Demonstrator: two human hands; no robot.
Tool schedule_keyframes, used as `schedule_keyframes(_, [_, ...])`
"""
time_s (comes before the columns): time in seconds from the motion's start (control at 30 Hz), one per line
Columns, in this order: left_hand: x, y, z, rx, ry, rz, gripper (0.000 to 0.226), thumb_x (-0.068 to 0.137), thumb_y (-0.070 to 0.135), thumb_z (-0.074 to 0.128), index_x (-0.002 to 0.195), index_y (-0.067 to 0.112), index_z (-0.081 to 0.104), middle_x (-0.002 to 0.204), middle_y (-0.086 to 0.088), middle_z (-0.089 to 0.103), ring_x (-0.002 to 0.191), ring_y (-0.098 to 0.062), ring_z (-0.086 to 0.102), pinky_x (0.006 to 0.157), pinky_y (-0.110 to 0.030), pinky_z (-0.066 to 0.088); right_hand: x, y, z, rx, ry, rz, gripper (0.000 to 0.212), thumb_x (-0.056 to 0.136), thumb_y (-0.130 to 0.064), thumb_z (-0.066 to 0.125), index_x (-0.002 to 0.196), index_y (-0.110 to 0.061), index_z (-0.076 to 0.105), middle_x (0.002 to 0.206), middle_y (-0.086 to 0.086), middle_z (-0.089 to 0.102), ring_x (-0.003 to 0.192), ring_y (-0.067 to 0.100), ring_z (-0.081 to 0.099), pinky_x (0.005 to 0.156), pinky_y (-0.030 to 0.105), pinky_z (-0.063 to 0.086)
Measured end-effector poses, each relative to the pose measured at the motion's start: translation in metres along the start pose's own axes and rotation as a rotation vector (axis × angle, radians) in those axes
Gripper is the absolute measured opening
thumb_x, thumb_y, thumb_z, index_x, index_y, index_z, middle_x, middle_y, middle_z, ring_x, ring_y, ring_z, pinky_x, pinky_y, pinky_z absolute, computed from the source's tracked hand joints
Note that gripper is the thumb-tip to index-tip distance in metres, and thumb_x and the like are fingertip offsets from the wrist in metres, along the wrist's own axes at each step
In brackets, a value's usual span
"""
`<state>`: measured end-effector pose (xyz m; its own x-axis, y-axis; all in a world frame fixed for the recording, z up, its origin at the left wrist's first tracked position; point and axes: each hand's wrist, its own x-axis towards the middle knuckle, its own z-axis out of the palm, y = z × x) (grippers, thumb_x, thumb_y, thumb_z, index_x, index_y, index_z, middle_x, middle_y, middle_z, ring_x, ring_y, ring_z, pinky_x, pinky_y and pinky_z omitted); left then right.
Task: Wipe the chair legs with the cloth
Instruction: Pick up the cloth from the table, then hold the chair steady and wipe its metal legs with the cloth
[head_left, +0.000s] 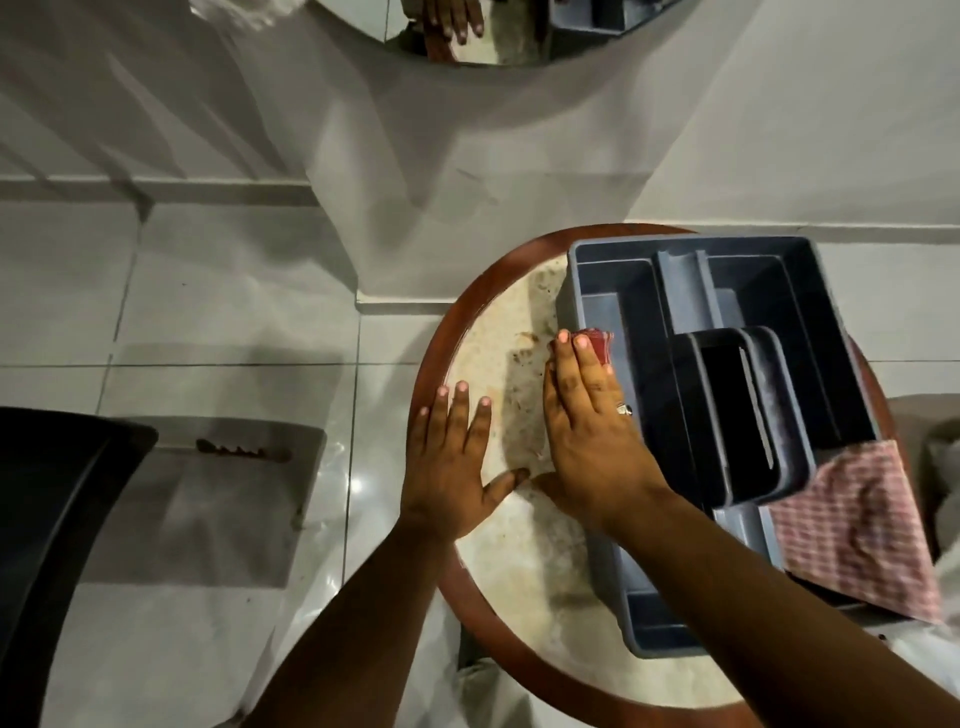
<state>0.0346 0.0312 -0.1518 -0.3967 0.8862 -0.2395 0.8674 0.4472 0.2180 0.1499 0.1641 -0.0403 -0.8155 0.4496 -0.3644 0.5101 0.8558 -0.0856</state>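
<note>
Marble-topped table: round, carries grey caddy.
Cloth: checked, draped over caddy's near-right corner, right of both hands.
Right hand: nearer cloth, flat, fingers spread.
Left hand: flat, empty.

Dim, cool light; glare on floor tiles; edges bowed.

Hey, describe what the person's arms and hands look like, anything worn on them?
Both forearms are bare to the frame edge, no sleeves, gloves or watch showing. The right hand wears one ring, silvery with a small raised setting, on a finger near the outer side. The left hand wears nothing visible. Fingernails on both hands are short and unpainted, as far as I can tell.
</note>
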Motion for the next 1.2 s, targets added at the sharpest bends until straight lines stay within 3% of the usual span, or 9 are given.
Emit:
schedule_keyframes(0.2, [0.001,0.0,-0.005,0.03,-0.044,0.009,0.099,0.083,0.083,0.017,0.155,0.015,0.01,0.163,-0.013,0.005,0.151,-0.036,0.004,0.121,-0.051,0.002,0.0,0.001,-0.004,0.018,-0.035,0.041,0.091,0.097,-0.044,0.043,0.153,-0.018,-0.024,0.158,-0.001,-0.035,0.141,0.022,-0.039,0.109,0.04,-0.027])
schedule_keyframes(0.33, [-0.007,-0.015,-0.018,0.01,-0.045,0.024,0.102,0.079,0.085,0.008,0.154,0.016,-0.001,0.162,-0.012,-0.008,0.151,-0.035,-0.007,0.12,-0.046,-0.007,-0.004,-0.007,-0.016,0.652,0.042,0.23,0.064,0.102,-0.045,0.029,0.155,-0.041,-0.005,0.16,-0.022,-0.015,0.151,0.008,-0.009,0.121,0.035,0.003])
schedule_keyframes(0.43, [-0.02,-0.046,-0.042,-0.004,-0.046,0.016,0.101,0.082,0.083,0.017,0.155,0.015,0.008,0.163,-0.016,0.003,0.151,-0.037,0.002,0.122,-0.051,0.006,-0.004,-0.02,-0.036,1.097,0.175,0.289,0.052,0.099,-0.037,0.046,0.15,-0.033,0.037,0.162,0.002,0.029,0.149,0.025,0.029,0.12,0.053,0.024])
schedule_keyframes(0.6, [-0.05,-0.134,-0.089,0.115,-0.081,-0.14,0.101,0.079,0.084,0.013,0.154,0.017,-0.003,0.162,-0.015,-0.014,0.15,-0.036,-0.014,0.119,-0.048,-0.008,0.011,-0.066,-0.055,0.753,0.459,0.268,0.058,0.09,-0.004,0.055,0.147,-0.007,0.044,0.153,0.015,0.043,0.144,0.033,0.035,0.124,0.033,0.014])
schedule_keyframes(0.7, [-0.071,-0.199,-0.114,0.16,-0.09,-0.244,0.102,0.077,0.084,0.003,0.153,0.019,-0.011,0.162,-0.014,-0.019,0.149,-0.034,-0.019,0.118,-0.047,-0.011,0.027,-0.116,-0.059,1.105,0.495,0.327,0.051,0.093,-0.006,0.054,0.143,-0.013,0.05,0.144,0.009,0.055,0.132,0.029,0.051,0.113,0.049,0.038])
schedule_keyframes(0.83, [-0.106,-0.272,-0.139,0.179,-0.043,-0.348,0.097,0.085,0.08,0.021,0.154,0.017,-0.006,0.162,-0.016,-0.015,0.149,-0.034,-0.016,0.12,-0.048,-0.007,0.048,-0.188,-0.053,1.52,0.469,0.402,0.023,0.097,-0.013,0.053,0.116,-0.016,0.065,0.089,0.002,0.077,0.085,0.018,0.074,0.078,0.038,0.061])
schedule_keyframes(0.93, [-0.124,-0.317,-0.146,0.213,-0.036,-0.391,0.102,0.078,0.084,0.007,0.155,0.017,0.001,0.163,-0.017,-0.007,0.151,-0.035,-0.009,0.12,-0.049,-0.002,0.068,-0.236,-0.039,1.614,0.396,0.395,0.021,0.097,-0.022,0.055,0.114,-0.016,0.065,0.068,0.009,0.071,0.047,0.035,0.062,0.043,0.042,0.055])
schedule_keyframes(1.1, [-0.129,-0.387,-0.123,0.212,-0.012,-0.431,0.107,0.073,0.089,0.002,0.154,0.02,0.008,0.164,-0.014,-0.001,0.151,-0.034,-0.006,0.119,-0.051,0.0,0.113,-0.308,0.007,1.727,0.233,0.36,0.025,0.098,-0.025,0.049,0.11,-0.008,0.064,0.079,0.024,0.069,0.044,0.052,0.055,0.039,0.048,0.049])
schedule_keyframes(1.2, [-0.123,-0.412,-0.092,0.167,-0.021,-0.484,0.112,0.067,0.095,0.008,0.154,0.025,0.007,0.165,-0.011,-0.007,0.15,-0.033,-0.013,0.118,-0.056,-0.005,0.146,-0.348,0.043,1.823,0.131,0.38,0.029,0.098,-0.033,0.051,0.111,-0.01,0.063,0.102,0.021,0.073,0.061,0.046,0.059,0.061,0.053,0.051])
